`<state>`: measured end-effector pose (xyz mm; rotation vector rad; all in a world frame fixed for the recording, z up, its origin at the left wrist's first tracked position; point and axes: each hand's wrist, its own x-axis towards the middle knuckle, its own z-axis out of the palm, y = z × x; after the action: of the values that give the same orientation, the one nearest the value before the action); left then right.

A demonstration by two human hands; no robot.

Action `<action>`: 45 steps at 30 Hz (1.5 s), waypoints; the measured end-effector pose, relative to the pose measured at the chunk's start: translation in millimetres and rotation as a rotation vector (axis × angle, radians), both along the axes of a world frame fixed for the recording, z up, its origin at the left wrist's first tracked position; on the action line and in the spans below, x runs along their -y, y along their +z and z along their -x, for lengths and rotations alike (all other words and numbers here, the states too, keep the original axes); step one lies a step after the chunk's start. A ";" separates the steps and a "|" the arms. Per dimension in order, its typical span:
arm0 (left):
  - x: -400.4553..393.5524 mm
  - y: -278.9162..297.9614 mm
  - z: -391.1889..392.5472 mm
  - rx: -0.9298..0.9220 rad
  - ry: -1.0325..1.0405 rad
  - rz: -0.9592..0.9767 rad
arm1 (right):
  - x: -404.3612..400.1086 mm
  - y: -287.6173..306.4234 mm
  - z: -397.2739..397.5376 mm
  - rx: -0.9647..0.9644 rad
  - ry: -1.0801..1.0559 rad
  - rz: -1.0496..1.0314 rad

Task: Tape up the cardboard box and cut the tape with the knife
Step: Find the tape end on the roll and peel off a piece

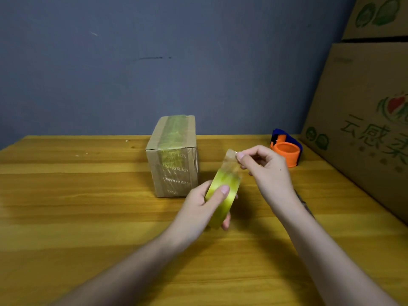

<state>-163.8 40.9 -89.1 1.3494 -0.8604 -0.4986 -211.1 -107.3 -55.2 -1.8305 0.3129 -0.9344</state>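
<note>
A: State the condition of each hand.

B: Left hand (206,203) is wrapped around the tape roll (223,196), thumb across the outer face, fingers under the far side. Right hand (262,167) is closed in a pinch on the free tape end (231,157), just above and beyond the roll. The peeled strip runs from the roll up to that pinch.

A: Location of the cardboard box?

B: The cardboard box (174,155) stands on the table (77,206) just beyond and left of the left hand, not touching it. Yellowish tape already runs over its top and down the near face.

A: Items that cannot be confirmed?

B: Print on the box's near face is too blurred to read. A thin dark object (305,204) shows beside the right wrist, mostly hidden by the forearm; what it is cannot be determined. Beyond the right hand sits an orange and blue tape dispenser (286,147), its near side partly covered by the fingers.

A: Surface and room?

B: Wood-grain tabletop, yellow-brown. Blue-grey wall (154,62) behind, with scuff marks. Right of the right arm, large printed cartons (364,129) lean at the table edge, cut off by the frame.
</note>
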 end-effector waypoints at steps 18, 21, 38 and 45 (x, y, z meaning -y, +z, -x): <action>-3.3 -1.8 -6.4 -0.041 0.037 0.069 | -12.4 -9.4 2.0 -0.010 0.070 -0.015; -3.3 -2.0 -5.3 -0.012 0.033 0.073 | -11.6 -9.2 2.3 -0.005 0.069 -0.021; -3.9 -4.3 -6.0 0.095 0.008 0.057 | -19.0 -6.5 4.8 -0.012 0.044 -0.036; -1.4 -3.3 2.8 0.103 -0.004 0.084 | -8.2 -18.7 -1.4 -0.060 0.058 -0.502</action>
<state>-166.6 42.2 -92.5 1.3054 -0.9586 -0.3947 -209.7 -99.1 -74.0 -1.3976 0.4822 -0.6847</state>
